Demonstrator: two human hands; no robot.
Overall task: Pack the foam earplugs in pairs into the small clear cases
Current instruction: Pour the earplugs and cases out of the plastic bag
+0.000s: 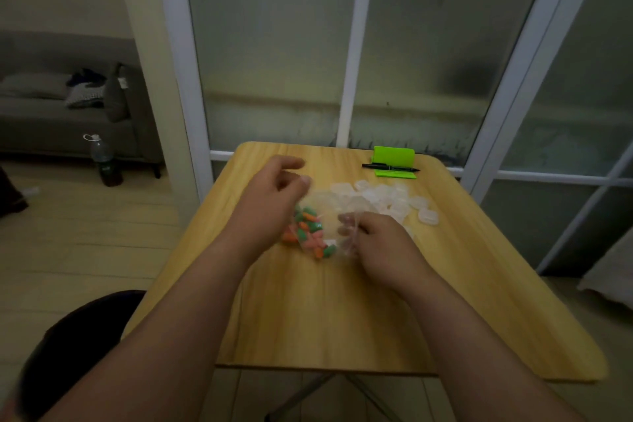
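We see the green, orange and pink foam earplugs (308, 231) heaped inside a clear plastic bag (330, 212) on the light wooden table (342, 319), lying between our two hands. The left hand (270, 202) hovers over the bag's left side with its fingers curled. It is blurred, so we cannot tell whether it pinches the plastic. The right hand (380, 243) grips the bag's right edge, fingers (347, 221) curled into the film. The small clear plastic cases (394, 199) lie piled just beyond the right hand.
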